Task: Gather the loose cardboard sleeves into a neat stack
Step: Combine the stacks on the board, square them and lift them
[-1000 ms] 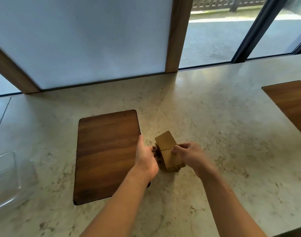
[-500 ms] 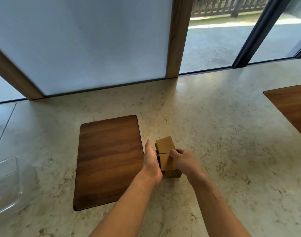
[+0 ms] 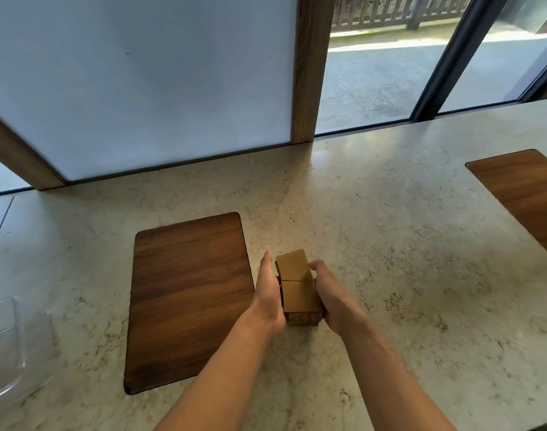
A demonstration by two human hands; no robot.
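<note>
Low in the frame's centre, the left hand (image 3: pixel 267 295) and right hand (image 3: pixel 331 298) flank the cardboard sleeves (image 3: pixel 298 287) on the surface (image 3: pixel 390 244). Each grip presses one side of the stack, the right's fingers curled round it.

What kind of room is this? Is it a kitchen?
Probably a kitchen or a cafe counter. There's a long stone counter, wooden boards set into it, and a big window looking onto a paved yard.

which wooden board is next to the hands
The left board, fully in view, its right edge beside the left hand. The other board lies far right, cut off.
</note>
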